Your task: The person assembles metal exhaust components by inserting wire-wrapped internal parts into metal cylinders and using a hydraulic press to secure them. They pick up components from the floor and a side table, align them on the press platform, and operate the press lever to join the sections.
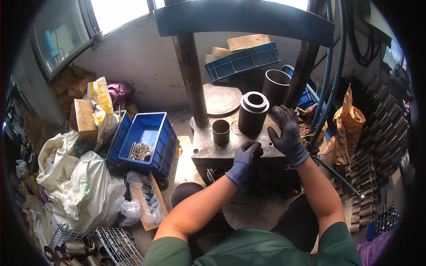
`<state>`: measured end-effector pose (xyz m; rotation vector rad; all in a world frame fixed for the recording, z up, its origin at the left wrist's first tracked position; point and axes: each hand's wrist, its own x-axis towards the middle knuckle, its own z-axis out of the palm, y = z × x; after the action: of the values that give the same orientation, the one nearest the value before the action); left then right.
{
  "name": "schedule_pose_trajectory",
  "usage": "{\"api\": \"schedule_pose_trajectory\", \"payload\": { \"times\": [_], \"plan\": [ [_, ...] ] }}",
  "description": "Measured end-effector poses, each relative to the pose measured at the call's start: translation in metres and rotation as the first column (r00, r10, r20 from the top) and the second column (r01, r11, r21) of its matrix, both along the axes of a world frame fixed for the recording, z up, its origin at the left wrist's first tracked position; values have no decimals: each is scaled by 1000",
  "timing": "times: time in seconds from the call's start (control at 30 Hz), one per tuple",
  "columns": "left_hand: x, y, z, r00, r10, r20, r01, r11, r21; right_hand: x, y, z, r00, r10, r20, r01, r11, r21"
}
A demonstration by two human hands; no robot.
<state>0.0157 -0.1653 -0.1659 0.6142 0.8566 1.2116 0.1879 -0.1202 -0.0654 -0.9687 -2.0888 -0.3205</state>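
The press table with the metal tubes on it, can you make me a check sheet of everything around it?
Surface: grey metal press table, worn and stained.
Job's things: big dark cylinder and small metal cup stand upright on it.
Clutter: blue crate with metal parts, white sacks, wire basket on the floor.
Hands: left hand, gloved, fingers curled at the table's front edge; right hand, gloved, open beside the cylinder.
Cables: blue hoses hang at right.
Surroundings: concrete wall, window, stacked metal tubes.
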Motion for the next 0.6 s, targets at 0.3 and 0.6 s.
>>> {"api": "schedule_pose_trajectory", "payload": {
  "times": [0.3, 0.6],
  "plan": [
    [-40, 40, 7, 940, 320, 115, -290, 932, -219, -65, 62, -7, 987, -3, 159, 25, 991, -133],
    [-61, 69, 2, 947, 318, 52, -310, 943, -125, -12, 20, -9, 977, 120, -176, -170, 936, -308]
  ]
}}
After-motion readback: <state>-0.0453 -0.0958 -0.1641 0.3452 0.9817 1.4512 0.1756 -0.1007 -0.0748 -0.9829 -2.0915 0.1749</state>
